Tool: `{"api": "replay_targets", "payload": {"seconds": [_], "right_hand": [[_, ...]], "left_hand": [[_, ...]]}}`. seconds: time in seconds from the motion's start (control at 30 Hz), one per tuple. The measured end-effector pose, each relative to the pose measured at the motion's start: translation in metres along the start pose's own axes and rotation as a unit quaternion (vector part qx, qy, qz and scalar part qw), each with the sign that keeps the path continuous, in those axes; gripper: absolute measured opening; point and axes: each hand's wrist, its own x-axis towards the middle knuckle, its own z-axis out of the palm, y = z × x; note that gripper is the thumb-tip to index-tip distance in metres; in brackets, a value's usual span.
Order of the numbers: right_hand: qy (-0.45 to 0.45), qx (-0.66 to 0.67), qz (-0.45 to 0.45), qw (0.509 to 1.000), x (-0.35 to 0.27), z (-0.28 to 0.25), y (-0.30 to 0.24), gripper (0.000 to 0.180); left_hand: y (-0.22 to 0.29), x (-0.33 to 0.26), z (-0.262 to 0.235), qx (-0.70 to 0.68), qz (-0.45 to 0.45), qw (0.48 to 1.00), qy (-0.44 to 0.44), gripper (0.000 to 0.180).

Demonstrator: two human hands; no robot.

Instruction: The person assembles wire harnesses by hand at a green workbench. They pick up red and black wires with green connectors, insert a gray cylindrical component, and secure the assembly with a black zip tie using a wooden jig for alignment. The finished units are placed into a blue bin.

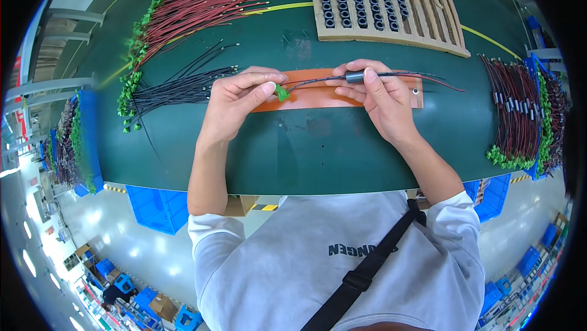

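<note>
Between thumb and fingers, my left hand pinches a small green connector at the end of a red and black wire pair. My right hand grips a dark grey cylindrical core, through which the wires pass. Their loose ends, the red wire among them, stick out to the right of that hand. Beneath both hands lies an orange-brown strip on the green table, with a round metal piece at its right end.
Red wires and black wires with green connectors lie at left. A slotted tray holds rows of dark ring-shaped cores at the back. Finished-looking wire bundles with grey cores lie at right. Blue bins stand below the table edge.
</note>
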Motion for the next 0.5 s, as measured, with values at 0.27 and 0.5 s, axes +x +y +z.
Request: {"api": "replay_targets", "payload": {"seconds": [0.27, 0.5], "right_hand": [[-0.003, -0.039, 0.001, 0.999, -0.004, 0.005, 0.021, 0.035], [0.003, -0.060, 0.008, 0.998, -0.004, 0.005, 0.027, 0.033]], "left_hand": [[0.003, -0.005, -0.001, 0.047, -0.005, 0.998, 0.038, 0.024], [-0.006, -0.003, -0.008, 0.048, 0.054, 0.996, 0.057, 0.044]]}}
